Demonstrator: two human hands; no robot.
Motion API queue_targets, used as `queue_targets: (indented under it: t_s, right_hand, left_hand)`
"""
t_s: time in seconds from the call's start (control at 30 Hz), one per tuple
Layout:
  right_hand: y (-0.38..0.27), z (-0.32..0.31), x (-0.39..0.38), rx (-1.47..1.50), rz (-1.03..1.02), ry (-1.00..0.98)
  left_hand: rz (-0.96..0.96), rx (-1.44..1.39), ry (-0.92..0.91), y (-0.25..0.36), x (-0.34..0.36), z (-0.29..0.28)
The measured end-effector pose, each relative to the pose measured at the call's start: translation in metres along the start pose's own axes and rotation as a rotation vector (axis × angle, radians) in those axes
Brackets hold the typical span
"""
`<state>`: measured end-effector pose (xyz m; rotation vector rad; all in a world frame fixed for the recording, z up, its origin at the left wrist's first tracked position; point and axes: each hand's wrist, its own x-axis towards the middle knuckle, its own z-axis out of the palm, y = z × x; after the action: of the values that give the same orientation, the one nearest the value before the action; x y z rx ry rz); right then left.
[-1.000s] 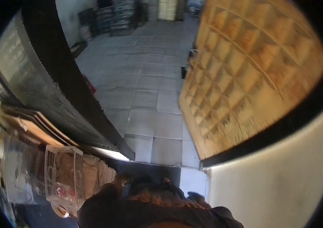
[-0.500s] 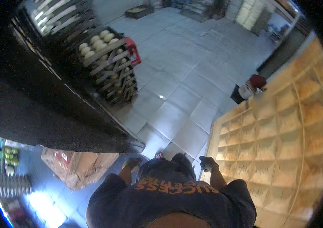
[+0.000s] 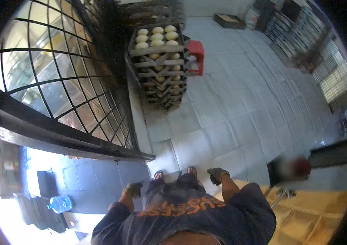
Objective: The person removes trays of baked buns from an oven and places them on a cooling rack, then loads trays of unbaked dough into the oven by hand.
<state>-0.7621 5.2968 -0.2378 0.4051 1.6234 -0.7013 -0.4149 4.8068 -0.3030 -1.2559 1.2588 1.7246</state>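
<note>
My left hand [image 3: 133,190], in a worn glove, hangs at my left side near the dark door frame. It is smeared, so how its fingers lie cannot be made out. My right hand [image 3: 217,176], also gloved, is held out in front of my right hip. Its fingers are loosely bent and partly apart, with nothing seen in them. Neither hand touches anything around it. Ahead to the left stands a tall stack of slatted trays [image 3: 159,74], and large pale eggs [image 3: 157,36] fill the top one.
A dark-framed grille door [image 3: 75,90] stands at my left. Beside the stack is a red plastic stool [image 3: 197,53]. Pale yellow moulded panels [image 3: 304,222] lie low on my right. A blue water bottle [image 3: 60,204] rests at the lower left. Far off sits a shallow box [image 3: 229,21].
My view has swung right, and the egg stack now stands more toward the middle. The yellow panels have slid to the lower right. The grille door's bars have come into sight.
</note>
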Motion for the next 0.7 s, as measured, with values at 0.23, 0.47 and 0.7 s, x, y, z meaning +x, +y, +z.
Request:
queue_targets:
  t_s: [0.23,0.47,0.7]
  right_hand:
    - [-0.114,-0.07,0.002,-0.332,-0.11,0.019]
    - [-0.157,0.011,-0.006,-0.637,-0.249,0.067]
    - [-0.168,0.173,0.012,-0.91,-0.245,0.043]
  left_hand:
    - [0.318,-0.01,0.255,-0.089,-0.1,0.101]
    - [0.55,0.769,0.626,-0.099,-0.112,0.142]
    - [0.509,0.617,0.628,-0.189,-0.094,0.05]
